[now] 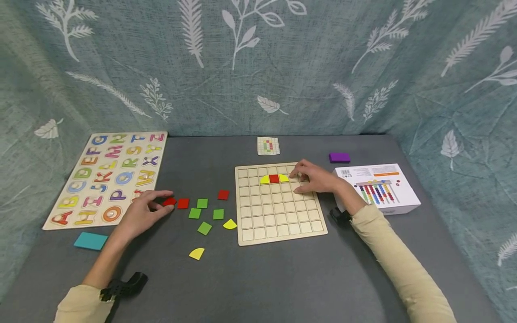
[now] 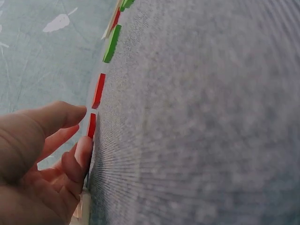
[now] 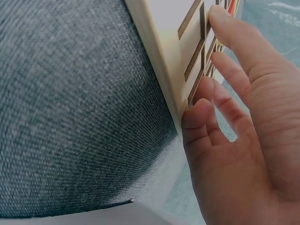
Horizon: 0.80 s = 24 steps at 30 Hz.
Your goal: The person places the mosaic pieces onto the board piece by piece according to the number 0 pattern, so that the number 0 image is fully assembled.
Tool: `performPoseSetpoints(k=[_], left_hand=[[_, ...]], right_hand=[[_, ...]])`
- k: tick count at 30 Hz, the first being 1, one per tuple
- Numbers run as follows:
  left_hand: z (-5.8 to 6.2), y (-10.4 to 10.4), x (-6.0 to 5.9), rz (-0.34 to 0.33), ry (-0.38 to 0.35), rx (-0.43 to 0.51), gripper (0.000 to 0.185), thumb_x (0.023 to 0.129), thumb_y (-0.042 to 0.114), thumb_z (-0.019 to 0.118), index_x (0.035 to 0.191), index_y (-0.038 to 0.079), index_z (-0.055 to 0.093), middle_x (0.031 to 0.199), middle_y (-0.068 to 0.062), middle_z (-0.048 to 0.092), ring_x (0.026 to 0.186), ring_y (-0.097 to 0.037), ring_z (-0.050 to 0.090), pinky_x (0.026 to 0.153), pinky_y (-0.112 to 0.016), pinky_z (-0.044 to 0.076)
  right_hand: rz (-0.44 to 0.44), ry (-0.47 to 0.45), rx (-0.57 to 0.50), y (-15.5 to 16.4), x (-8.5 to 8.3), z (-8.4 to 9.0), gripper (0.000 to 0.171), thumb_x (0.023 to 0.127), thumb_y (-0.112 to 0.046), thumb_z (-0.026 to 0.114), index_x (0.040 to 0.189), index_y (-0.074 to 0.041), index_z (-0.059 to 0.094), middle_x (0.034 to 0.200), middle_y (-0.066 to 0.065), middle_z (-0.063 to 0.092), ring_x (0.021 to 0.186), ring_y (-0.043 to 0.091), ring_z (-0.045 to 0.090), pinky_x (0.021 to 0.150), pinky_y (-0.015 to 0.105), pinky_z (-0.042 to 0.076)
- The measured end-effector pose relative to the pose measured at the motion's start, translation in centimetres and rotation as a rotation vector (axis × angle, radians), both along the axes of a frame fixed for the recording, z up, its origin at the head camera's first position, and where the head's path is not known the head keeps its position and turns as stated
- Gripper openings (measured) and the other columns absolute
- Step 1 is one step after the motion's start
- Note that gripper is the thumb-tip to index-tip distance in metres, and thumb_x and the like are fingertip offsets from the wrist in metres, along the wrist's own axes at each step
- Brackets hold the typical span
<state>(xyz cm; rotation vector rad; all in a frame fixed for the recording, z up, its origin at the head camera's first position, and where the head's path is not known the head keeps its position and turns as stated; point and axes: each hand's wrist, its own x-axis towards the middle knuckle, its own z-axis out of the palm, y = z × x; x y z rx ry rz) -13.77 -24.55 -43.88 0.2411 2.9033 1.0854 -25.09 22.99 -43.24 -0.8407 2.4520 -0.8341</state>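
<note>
Grey felt covers the surface (image 1: 258,278), and on it lies a wooden grid board (image 1: 278,204) with 3 pieces set in its second row: a yellow quarter-round (image 1: 264,180), a red square (image 1: 274,179) and another yellow quarter-round (image 1: 284,178). The right hand (image 1: 315,177) rests on the board's upper right part, fingers fairly straight and spread, the tips touching the cells just beside the right-hand yellow piece; its grip holds nothing that I can see, and the right wrist view shows the thumb against the board's edge. The left hand (image 1: 141,213) lies on the surface left of the board, thumb and forefinger apart on either side of a red piece (image 1: 169,202), the fingertips at it but not plainly clamped on it. Just right of that piece sits a red square tile (image 1: 183,203), then 4 green squares (image 1: 202,203) scattered towards the board, a further red one (image 1: 223,194) higher up, and 2 loose yellow quarter-rounds (image 1: 230,224) nearer the person. An alphabet puzzle board (image 1: 111,177) lies at far left, with a teal block (image 1: 90,241) below it. Behind the grid board is a small pattern card (image 1: 268,146); to its right are a purple block (image 1: 339,157) and a white box (image 1: 379,188) printed with coloured beads.
</note>
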Motion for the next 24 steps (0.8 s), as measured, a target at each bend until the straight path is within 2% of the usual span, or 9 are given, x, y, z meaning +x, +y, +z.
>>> performPoseSetpoints(k=[4,9,18,24], left_hand=[[-0.08,-0.15,-0.23,-0.031,-0.044,0.006,0.044,0.090,0.018,0.069,0.129,-0.001,0.058,0.112,-0.021,0.056,0.073,0.007,0.057,0.067,-0.022,0.045],[0.02,-0.18,-0.40,-0.047,-0.050,0.013,0.044,0.089,0.015,0.070,0.128,-0.001,0.059,0.114,-0.021,0.056,0.074,0.007,0.057,0.067,-0.022,0.045],[0.21,-0.02,-0.24,-0.028,-0.090,-0.024,0.046,0.088,0.012,0.070,0.130,-0.001,0.057,0.116,-0.023,0.053,0.080,-0.014,0.060,0.065,-0.024,0.043],[0.32,0.02,-0.20,-0.036,-0.093,-0.045,0.046,0.088,0.010,0.070,0.130,-0.002,0.057,0.115,-0.024,0.053,0.080,-0.018,0.059,0.064,-0.024,0.042]], right_hand=[[-0.006,-0.002,0.000,0.19,-0.01,0.03,0.042,0.088,-0.020,0.072,0.126,-0.008,0.060,0.128,0.010,0.045,0.105,0.024,0.052,0.094,0.040,0.044],[-0.001,0.000,-0.020,0.29,0.06,0.09,0.041,0.088,-0.019,0.072,0.126,-0.007,0.060,0.127,0.011,0.045,0.106,0.025,0.053,0.095,0.042,0.044],[0.005,0.010,-0.022,0.06,-0.03,-0.08,0.040,0.087,-0.018,0.073,0.124,-0.007,0.061,0.126,0.011,0.046,0.103,0.024,0.053,0.093,0.040,0.045],[0.005,0.016,-0.010,-0.02,0.08,0.04,0.041,0.087,-0.020,0.073,0.124,-0.007,0.061,0.126,0.011,0.046,0.104,0.023,0.053,0.093,0.040,0.045]])
